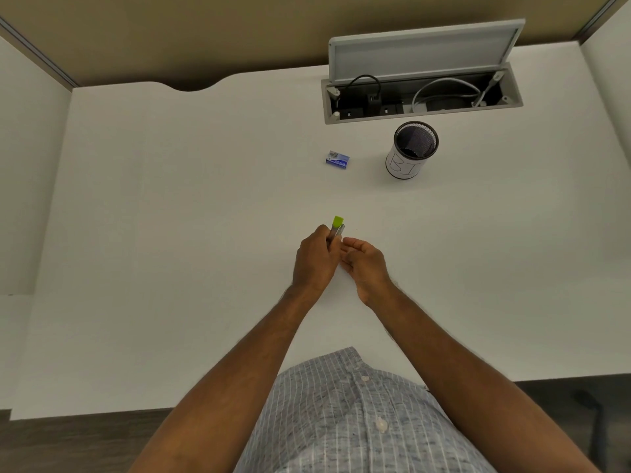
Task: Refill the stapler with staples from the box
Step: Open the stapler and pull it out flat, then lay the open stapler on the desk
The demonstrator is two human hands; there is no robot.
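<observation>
A small stapler (337, 225) with a lime-green end and a grey metal body sticks out of my left hand (316, 259), which grips it above the middle of the white desk (170, 199). My right hand (363, 262) is right beside it, fingers curled toward the stapler's near end; whether they touch it I cannot tell, and I see nothing in them. The small blue staple box (337, 160) lies on the desk farther back, well apart from both hands, with its top end open and staples showing.
A black mesh pen cup (411, 150) with a white label stands right of the staple box. Behind it a cable tray (421, 93) is sunk in the desk, lid raised, cables inside. Partition walls close the left, back and right sides.
</observation>
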